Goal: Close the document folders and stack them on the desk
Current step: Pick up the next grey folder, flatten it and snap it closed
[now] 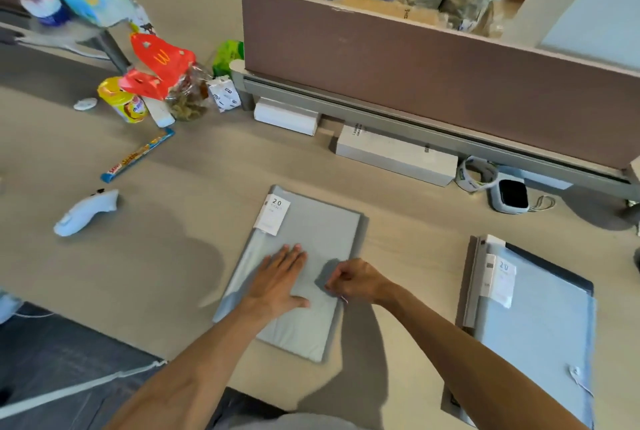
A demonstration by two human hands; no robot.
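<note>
The grey folder lies closed and flat on the table, directly in front of the person, its white label at the far left corner. The left hand rests open on the cover, palm down and fingers spread, apparently to hold the cover shut and keep the folder from sliding. The right hand is curled at the folder's right edge, fingertips pinched together on something small; a thin loop shows just below it, probably an elastic or string closure, but the detail is too fine to confirm. Judged from this, the step in hand is securing the folder's closure.

A 2nd folder, pale blue with a similar label, lies well apart to the right on the same table. Its cover sits offset from the darker layer beneath, so it may not be fully closed; a small cord trails near its lower edge. The 2 folders are not yet stacked.

Further out, snack packets, a white controller and boxes sit against the brown divider, clear of the work area.
</note>
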